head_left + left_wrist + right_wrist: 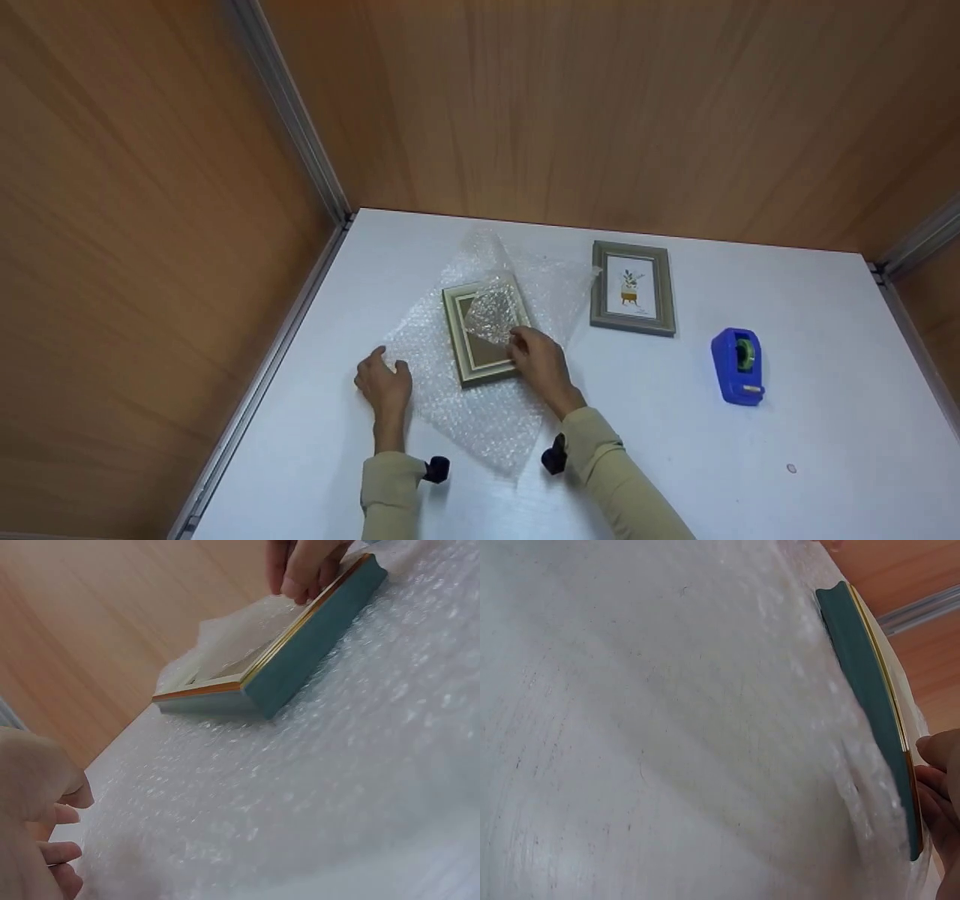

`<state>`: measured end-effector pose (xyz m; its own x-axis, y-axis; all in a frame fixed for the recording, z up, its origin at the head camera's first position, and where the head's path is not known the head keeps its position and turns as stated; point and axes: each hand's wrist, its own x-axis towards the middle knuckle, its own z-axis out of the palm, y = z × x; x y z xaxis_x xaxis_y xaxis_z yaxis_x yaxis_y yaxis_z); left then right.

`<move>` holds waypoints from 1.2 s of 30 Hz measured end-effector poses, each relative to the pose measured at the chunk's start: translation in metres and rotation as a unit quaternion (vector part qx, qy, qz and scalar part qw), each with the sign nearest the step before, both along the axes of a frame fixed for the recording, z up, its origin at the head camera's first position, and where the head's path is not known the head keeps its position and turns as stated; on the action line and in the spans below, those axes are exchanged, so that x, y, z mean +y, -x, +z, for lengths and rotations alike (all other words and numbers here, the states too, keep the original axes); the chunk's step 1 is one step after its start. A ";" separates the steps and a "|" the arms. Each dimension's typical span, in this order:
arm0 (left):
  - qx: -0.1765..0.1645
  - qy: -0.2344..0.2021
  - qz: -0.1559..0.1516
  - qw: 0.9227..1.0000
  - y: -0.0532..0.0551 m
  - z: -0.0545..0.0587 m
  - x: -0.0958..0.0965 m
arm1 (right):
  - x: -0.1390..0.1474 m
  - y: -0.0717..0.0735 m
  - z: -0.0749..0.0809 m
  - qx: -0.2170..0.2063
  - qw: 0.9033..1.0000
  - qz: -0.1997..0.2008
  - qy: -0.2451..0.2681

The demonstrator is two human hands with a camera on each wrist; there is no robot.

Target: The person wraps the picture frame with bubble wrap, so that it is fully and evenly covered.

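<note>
A picture frame [491,370] with a pale, gold-lined border lies at a slant on a sheet of bubble wrap [480,424]. One corner of the wrap is folded over its far part, covering some of the brown middle. My right hand [541,367] pinches the tip of that folded corner above the frame's right side. In the left wrist view the frame's side [315,641] looks teal. My left hand [386,384] is by the left corner of the wrap, fingers loosely bent and thumb apart, fingertips [67,849] right at the wrap's edge.
A second, grey-green frame [634,323] with a plant picture lies to the right, touched by the wrap's right corner. Further right stands a blue tape dispenser [731,375]. Wooden panels [600,112] enclose the white table [810,360] at the back and sides.
</note>
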<state>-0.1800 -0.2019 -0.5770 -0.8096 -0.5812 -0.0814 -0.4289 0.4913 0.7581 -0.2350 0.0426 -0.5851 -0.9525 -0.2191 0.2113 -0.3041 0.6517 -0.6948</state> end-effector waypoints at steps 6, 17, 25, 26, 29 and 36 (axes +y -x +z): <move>-0.003 -0.068 0.036 0.997 -0.005 0.002 -0.018 | 0.000 -0.001 -0.001 -0.005 1.000 0.003 0.002; 0.037 -0.092 0.072 0.993 -0.009 0.002 -0.028 | 0.000 -0.001 0.001 -0.004 1.000 -0.002 0.005; 0.034 -0.034 0.062 0.997 -0.008 0.005 -0.030 | -0.001 -0.001 0.001 0.010 1.000 0.001 0.005; 0.037 -0.021 0.062 0.997 -0.008 0.005 -0.030 | -0.001 -0.001 0.002 0.010 1.000 0.001 0.004; 0.050 0.016 0.062 0.997 -0.008 0.005 -0.028 | 0.000 -0.001 0.002 0.010 1.000 0.000 0.002; 0.095 -0.017 0.025 0.995 -0.006 0.006 -0.024 | 0.000 -0.002 0.002 0.000 1.000 0.000 0.002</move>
